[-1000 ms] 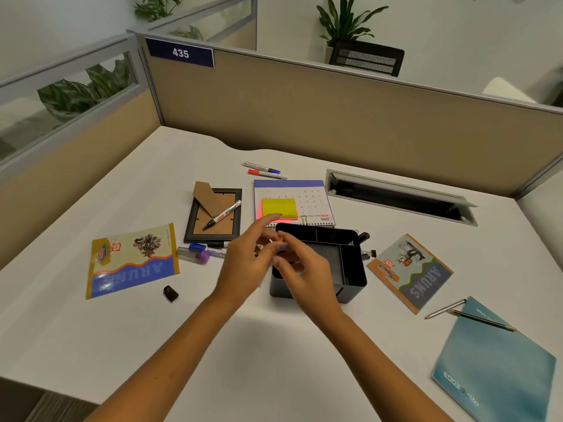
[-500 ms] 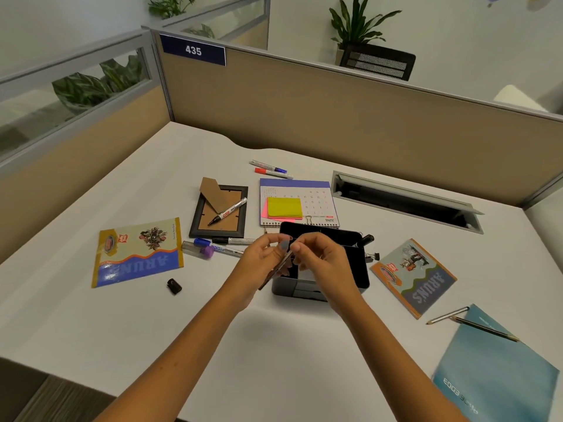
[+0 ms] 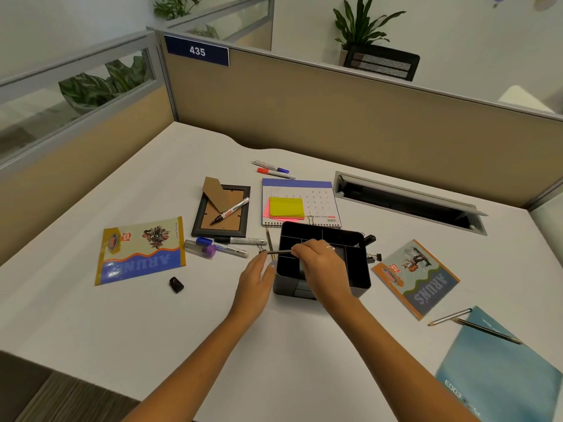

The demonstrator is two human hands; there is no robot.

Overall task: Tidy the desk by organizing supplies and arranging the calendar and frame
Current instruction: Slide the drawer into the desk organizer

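Observation:
A black desk organizer (image 3: 350, 239) with several compartments stands mid-desk. My right hand (image 3: 323, 263) hovers over it and pinches a thin dark pencil (image 3: 278, 252) held level, pointing left. My left hand (image 3: 257, 277) rests open against the organizer's left side. Behind lie a flat calendar (image 3: 316, 202) with yellow and pink sticky notes (image 3: 286, 207) on it and a dark picture frame (image 3: 224, 211) lying face down with a marker (image 3: 230, 210) across it. More markers (image 3: 231, 246) lie in front of the frame.
Two printed cards (image 3: 141, 251) (image 3: 416, 277) lie left and right. A blue notebook (image 3: 499, 373) with two pencils (image 3: 475, 324) sits at the right front. A small black cap (image 3: 176, 284), two markers (image 3: 274, 170) and a cable slot (image 3: 408, 202) are also on the desk.
My hands have parted: the left let go of the pencil and dropped to the organizer's side, while the right turned the pencil level above the organizer.

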